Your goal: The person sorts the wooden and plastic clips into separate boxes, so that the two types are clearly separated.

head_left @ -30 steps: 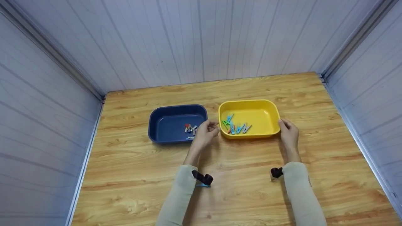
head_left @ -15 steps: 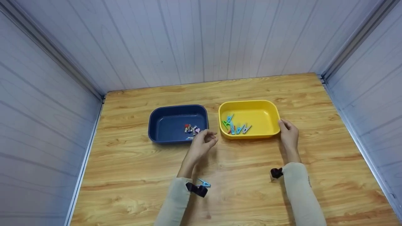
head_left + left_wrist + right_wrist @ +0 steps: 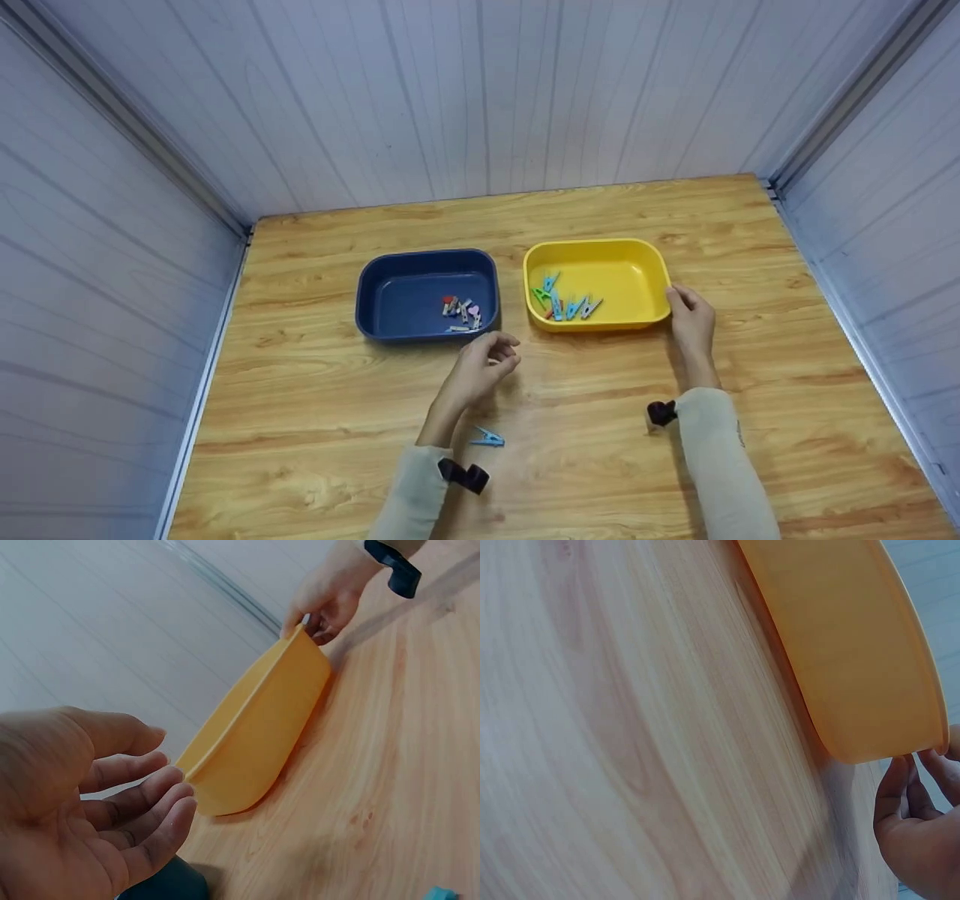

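Note:
My right hand point(image 3: 692, 321) pinches the right rim of a yellow plastic basin point(image 3: 637, 289); in the right wrist view the thumb is at the rim and the fingers point(image 3: 892, 791) are against the outer wall. Blue, green, red and pale clothespins point(image 3: 574, 307) lie in its left part. Over the table, in front of a dark blue basin point(image 3: 397, 337), hovers my left hand point(image 3: 480, 369), fingers loosely bent and holding nothing. Small wooden clothespins point(image 3: 463, 313), some with a red or pink heart, lie in the blue basin's right part. A light blue clothespin point(image 3: 489, 437) lies beside the left wrist.
The basins stand side by side with a narrow gap on a wood-grain table point(image 3: 585, 450). White panel walls point(image 3: 480, 97) close off the back and both sides. Black wrist cameras point(image 3: 463, 475) are strapped over both sleeves.
My left hand has drawn back from the gap between the basins toward the front, uncovering the blue clothespin and the blue basin's right corner. The right hand stays on the yellow rim.

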`<state>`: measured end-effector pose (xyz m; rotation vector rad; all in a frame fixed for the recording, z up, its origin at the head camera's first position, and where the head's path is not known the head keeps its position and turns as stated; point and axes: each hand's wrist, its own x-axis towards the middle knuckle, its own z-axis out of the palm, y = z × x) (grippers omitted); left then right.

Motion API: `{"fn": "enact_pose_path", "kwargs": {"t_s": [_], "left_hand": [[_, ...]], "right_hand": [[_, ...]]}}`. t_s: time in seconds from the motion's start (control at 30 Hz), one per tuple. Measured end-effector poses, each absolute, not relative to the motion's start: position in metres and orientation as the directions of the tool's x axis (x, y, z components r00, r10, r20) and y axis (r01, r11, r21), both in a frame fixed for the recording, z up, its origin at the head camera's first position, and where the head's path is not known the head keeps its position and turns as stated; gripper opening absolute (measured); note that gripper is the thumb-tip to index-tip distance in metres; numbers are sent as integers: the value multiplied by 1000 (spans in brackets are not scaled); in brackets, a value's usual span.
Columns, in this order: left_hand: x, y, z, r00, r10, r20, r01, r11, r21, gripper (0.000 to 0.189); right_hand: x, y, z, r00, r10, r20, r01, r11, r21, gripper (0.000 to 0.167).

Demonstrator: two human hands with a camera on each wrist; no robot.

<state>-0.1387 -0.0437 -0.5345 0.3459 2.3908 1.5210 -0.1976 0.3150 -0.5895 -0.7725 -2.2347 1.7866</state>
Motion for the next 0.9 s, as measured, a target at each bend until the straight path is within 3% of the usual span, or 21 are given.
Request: {"fn": "enact_pose_path", "kwargs": {"t_s": [0.4, 0.9], "left_hand": [[-125, -53, -547, -899, 428, -90, 107, 415, 904, 21], [-107, -71, -569, -813, 549, -195, 74, 429, 900, 21]], "right_hand": [[-197, 317, -589, -851, 499, -163, 297, 202, -933, 46], [-196, 317, -587, -853, 472, -223, 316, 125, -941, 49]]}}
